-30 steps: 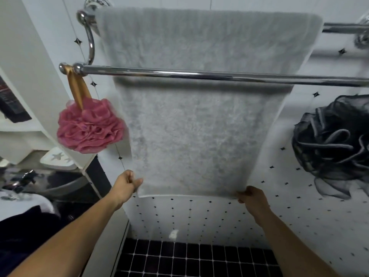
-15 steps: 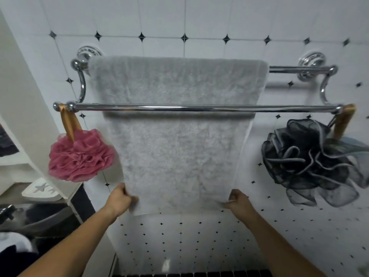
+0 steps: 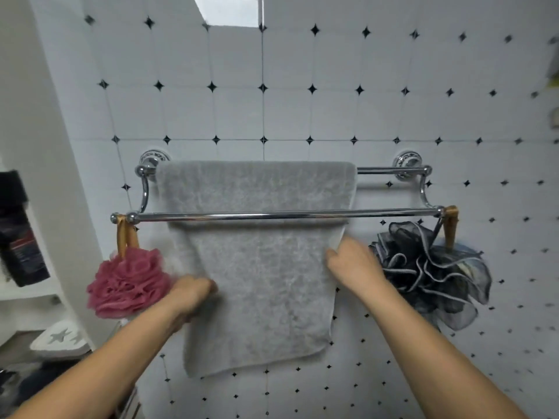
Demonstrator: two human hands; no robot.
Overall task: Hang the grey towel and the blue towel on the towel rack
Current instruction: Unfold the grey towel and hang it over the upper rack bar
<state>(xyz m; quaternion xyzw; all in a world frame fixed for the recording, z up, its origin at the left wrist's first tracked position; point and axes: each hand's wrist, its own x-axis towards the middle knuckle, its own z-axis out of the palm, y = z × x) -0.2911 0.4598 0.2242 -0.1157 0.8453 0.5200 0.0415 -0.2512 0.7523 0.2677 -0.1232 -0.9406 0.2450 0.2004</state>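
A: Location of grey towel (image 3: 260, 282)?

B: Draped over rear bar (image 3: 381, 170) of towel rack (image 3: 145, 192), pushed toward the left end, a short stretch of that bar bare at right. Hanging flat against tiled wall (image 3: 287, 113), passing behind front bar (image 3: 272, 215). Lower hem slightly skewed, left corner lowest.

A: Left hand (image 3: 193, 294)?

B: At the towel's left edge, roughly mid-height. Fingers curled, tips touching the cloth. Heavily blurred; cannot tell whether gripping or only resting against it.

A: Right hand (image 3: 354, 264)?

B: Higher up, at the right edge, just below front bar. Thumb on the front face, remaining fingers wrapped behind: pinching the edge. Small fold of paler cloth turned out just above the hand.

A: Anything else on the rack?

B: Pink bath puff (image 3: 127, 282) hung by gold ribbon (image 3: 124, 237) from left tip of front bar, just beside left hand. Dark grey bath puff (image 3: 429, 276) hung from right tip, just behind right hand.

A: Surroundings?

B: Dark bottle (image 3: 18, 231) on a shelf at far left. White dish with star cut-outs (image 3: 60, 340) lower left, beneath pink puff.
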